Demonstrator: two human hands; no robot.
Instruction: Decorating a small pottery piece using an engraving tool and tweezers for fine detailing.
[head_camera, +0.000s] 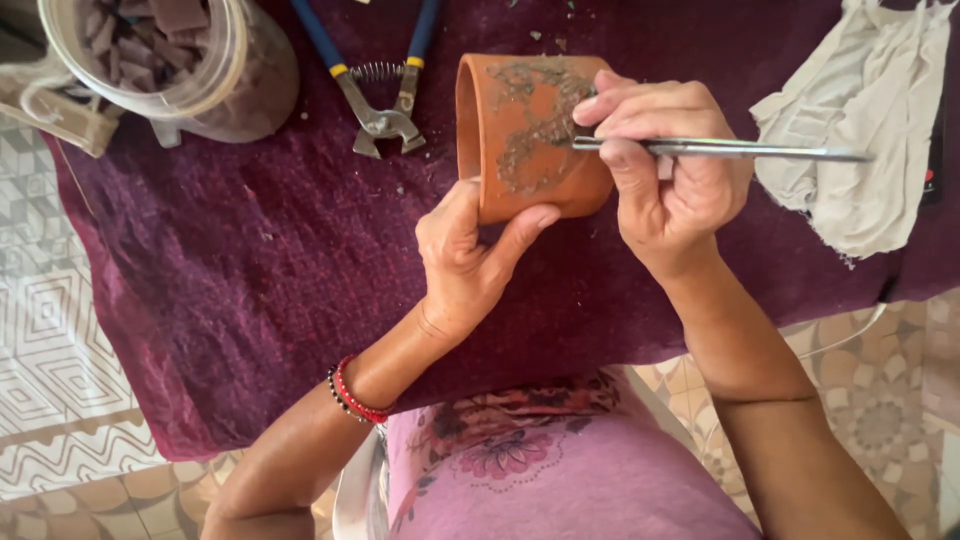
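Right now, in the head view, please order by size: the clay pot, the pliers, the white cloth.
1. White cloth, partly cut off by the edge.
2. Clay pot.
3. Pliers, handles cut off, so the rank against the pot is unsure.

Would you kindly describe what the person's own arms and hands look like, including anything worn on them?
Both hands are bare, without gloves or visible rings, and both forearms are uncovered, with no sleeves in view. The left hand has a stack of bead bracelets at the wrist, red strands beside a dark one. The right hand and its wrist carry nothing.
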